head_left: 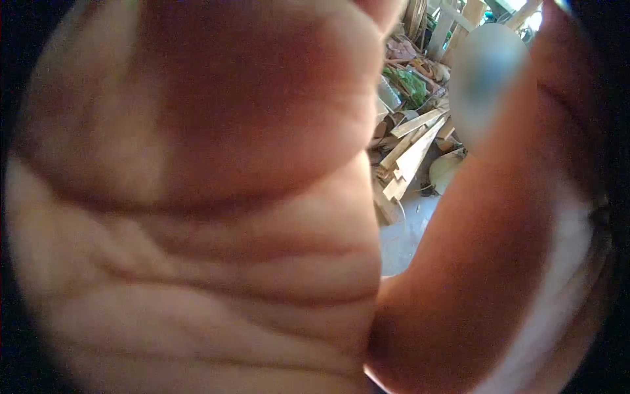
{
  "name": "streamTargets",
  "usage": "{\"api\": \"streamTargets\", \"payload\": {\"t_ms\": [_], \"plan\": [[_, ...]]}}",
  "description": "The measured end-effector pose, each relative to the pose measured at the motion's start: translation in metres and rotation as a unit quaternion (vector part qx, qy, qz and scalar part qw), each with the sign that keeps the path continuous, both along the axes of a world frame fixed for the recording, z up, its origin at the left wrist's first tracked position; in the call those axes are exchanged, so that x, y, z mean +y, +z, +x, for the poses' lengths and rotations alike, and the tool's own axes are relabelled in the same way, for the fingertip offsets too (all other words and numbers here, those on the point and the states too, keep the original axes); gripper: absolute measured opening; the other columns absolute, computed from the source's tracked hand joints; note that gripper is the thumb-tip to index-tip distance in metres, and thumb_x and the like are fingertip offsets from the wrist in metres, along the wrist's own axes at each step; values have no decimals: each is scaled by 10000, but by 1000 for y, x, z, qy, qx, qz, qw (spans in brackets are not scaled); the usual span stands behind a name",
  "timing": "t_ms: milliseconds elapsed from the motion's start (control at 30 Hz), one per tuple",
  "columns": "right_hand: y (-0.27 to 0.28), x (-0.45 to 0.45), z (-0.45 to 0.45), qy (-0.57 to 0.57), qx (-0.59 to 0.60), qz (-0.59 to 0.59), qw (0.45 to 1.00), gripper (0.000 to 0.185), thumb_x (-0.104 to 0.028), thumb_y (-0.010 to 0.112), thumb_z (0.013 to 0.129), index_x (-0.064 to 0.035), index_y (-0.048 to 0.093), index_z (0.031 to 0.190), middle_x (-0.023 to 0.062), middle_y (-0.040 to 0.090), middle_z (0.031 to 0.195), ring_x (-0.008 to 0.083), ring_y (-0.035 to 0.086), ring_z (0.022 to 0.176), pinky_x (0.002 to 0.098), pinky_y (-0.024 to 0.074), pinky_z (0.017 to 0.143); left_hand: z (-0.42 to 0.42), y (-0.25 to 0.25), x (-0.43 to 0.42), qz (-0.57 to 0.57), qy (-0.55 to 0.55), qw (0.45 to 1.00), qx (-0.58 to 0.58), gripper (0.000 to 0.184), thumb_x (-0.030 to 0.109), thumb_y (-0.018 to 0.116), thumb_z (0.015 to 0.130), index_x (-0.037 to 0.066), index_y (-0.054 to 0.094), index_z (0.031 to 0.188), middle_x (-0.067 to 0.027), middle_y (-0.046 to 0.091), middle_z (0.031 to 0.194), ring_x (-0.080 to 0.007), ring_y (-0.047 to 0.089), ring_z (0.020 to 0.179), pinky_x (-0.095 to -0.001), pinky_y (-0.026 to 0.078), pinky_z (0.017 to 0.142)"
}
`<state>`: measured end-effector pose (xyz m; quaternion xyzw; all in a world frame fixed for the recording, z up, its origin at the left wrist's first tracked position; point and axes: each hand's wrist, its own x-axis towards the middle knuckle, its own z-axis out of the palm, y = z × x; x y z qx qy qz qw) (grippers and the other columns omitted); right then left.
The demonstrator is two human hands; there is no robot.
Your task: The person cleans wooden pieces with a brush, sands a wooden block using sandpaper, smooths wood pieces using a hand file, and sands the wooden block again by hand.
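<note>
Bare skin of one of my hands point(197, 249) fills the left and middle of the view, very close to the camera, with deep creases running across it. More blurred skin point(485, 262) rises along the right side; whether it belongs to the same hand or the other one, I cannot tell. The two masses come together near the bottom, right of centre. No whole finger shows clearly, and anything held is hidden. Which hand is left or right cannot be made out.
Through the gap between the skin areas, a heap of broken wooden pieces point(413, 154) lies on a grey floor point(400, 246). Green material point(410, 85) sits among the scraps. A round pale object point(446, 172) lies beside the wood. A blurred oval covers part of the upper right.
</note>
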<state>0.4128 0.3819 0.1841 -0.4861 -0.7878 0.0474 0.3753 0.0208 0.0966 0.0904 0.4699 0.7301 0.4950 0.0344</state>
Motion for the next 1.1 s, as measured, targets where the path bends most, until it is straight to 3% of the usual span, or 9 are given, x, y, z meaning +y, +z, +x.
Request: {"api": "streamTargets", "payload": {"t_ms": [300, 333, 367, 400, 667, 933, 1100], "plan": [[8, 135, 23, -116, -113, -28, 986, 495, -305, 612, 985, -15, 546, 1381, 207, 425, 1481, 367, 345, 1387, 492, 256, 1149, 0, 10, 13, -11, 49, 998, 34, 694, 558, 310, 1069, 17, 526, 1447, -313, 507, 1478, -443, 476, 1399, -594, 327, 1166], [0, 133, 17, -116, -119, -28, 986, 498, -306, 612, 984, -15, 545, 1384, 208, 422, 1485, 369, 342, 1392, 493, 254, 1152, 4, 18, 13, -7, 51, 998, 40, 694, 558, 309, 1069, 17, 526, 1447, -314, 506, 1479, -443, 475, 1400, -595, 326, 1166], [-41, 104, 19, -125, -122, -28, 984, 501, -306, 613, 984, -15, 543, 1386, 209, 419, 1490, 370, 338, 1396, 494, 251, 1155, -6, -39, -36, -2, 58, 997, 45, 694, 558, 308, 1069, 18, 525, 1447, -314, 505, 1480, -444, 474, 1401, -596, 325, 1167], [-56, 86, 15, -129, -123, -29, 984, 505, -306, 614, 983, -15, 541, 1389, 210, 416, 1494, 371, 335, 1401, 495, 248, 1158, -10, -49, -59, 8, 61, 997, 47, 694, 557, 308, 1069, 18, 525, 1447, -315, 504, 1481, -445, 473, 1402, -597, 324, 1168], [-62, 71, -2, -140, -153, -31, 978, 531, -308, 622, 976, -15, 529, 1410, 216, 393, 1530, 380, 309, 1439, 503, 227, 1183, -19, -30, -103, 60, 74, 994, 55, 694, 556, 301, 1070, 18, 521, 1450, -321, 497, 1488, -450, 467, 1408, -605, 317, 1175], [-65, 100, 1, -139, -166, -52, 975, 559, -311, 629, 970, -15, 517, 1431, 222, 370, 1566, 390, 284, 1477, 511, 205, 1207, -22, 23, -135, 184, 84, 978, 53, 694, 554, 295, 1070, 19, 518, 1452, -327, 489, 1495, -455, 461, 1415, -614, 309, 1181], [-50, 61, -15, -136, -128, -15, 982, 577, -312, 634, 966, -15, 509, 1444, 226, 356, 1588, 396, 268, 1501, 517, 192, 1222, -41, 95, -184, 281, 191, 935, 100, 694, 553, 291, 1071, 19, 516, 1453, -331, 485, 1500, -459, 457, 1419, -619, 305, 1185]]}}
